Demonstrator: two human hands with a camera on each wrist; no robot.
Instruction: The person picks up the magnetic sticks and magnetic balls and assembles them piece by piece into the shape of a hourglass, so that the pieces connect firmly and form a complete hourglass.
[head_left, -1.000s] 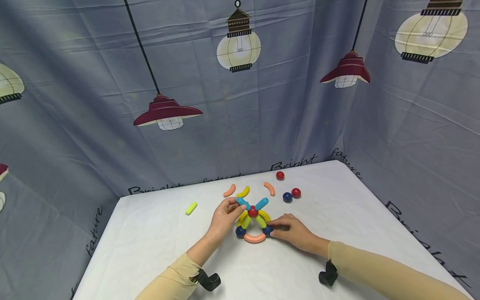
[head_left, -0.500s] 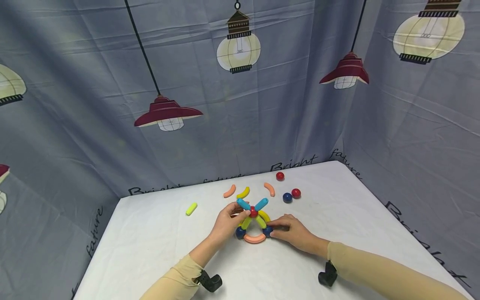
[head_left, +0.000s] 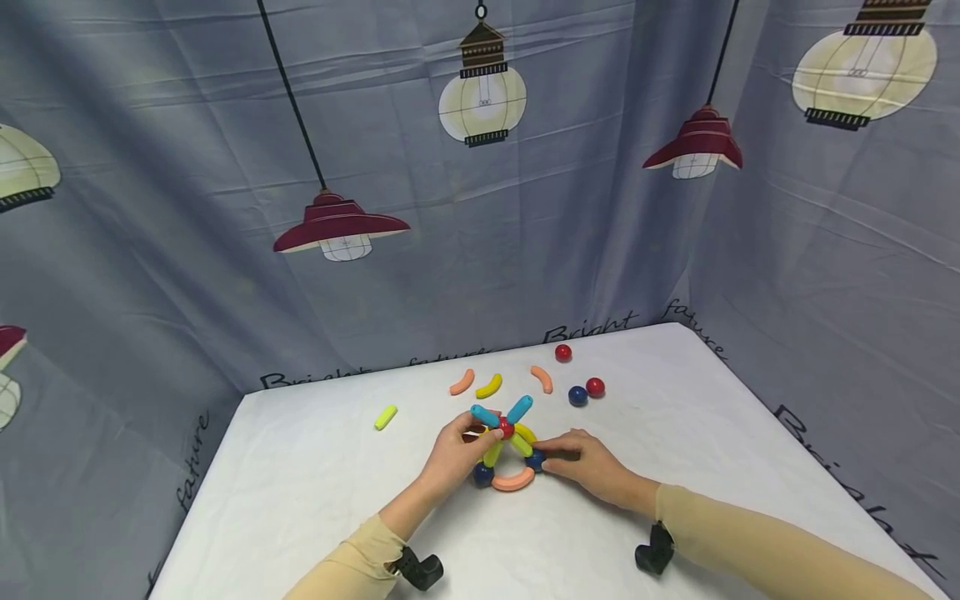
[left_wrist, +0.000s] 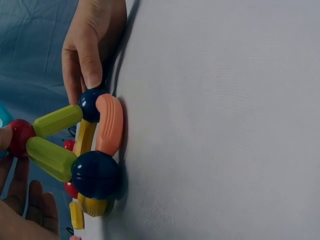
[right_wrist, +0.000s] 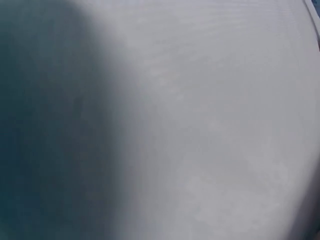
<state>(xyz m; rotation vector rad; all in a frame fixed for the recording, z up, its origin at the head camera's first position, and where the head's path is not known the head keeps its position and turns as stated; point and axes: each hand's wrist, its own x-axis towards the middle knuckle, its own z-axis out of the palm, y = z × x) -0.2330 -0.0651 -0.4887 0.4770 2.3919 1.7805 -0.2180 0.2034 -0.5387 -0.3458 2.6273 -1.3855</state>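
Note:
A frame of magnetic rods and balls stands on the white table. On top, a red ball [head_left: 506, 428] bears two light blue rods [head_left: 520, 409]. Lime green rods [left_wrist: 52, 157] run down to two dark blue balls [left_wrist: 96, 175], which a curved salmon rod [head_left: 514, 481] joins at the front; curved yellow rods show behind. My left hand [head_left: 452, 454] holds the red ball, its thumb on the near side in the left wrist view. At the frame's right, my right hand [head_left: 594, 468] pinches the other dark blue ball [left_wrist: 92, 104] between thumb and fingers. The right wrist view is mostly blurred cloth.
Behind the frame lie a salmon rod [head_left: 462, 382], a yellow rod [head_left: 489, 387] and another salmon rod [head_left: 542, 379]. Loose red balls [head_left: 563, 353] and a blue ball [head_left: 577, 396] sit back right. A lime green rod [head_left: 386, 417] lies to the left.
My left thumb has slid from beside the left light blue rod down to the red ball. The frame has turned slightly, its left blue ball shifting nearer me. My right hand keeps its place.

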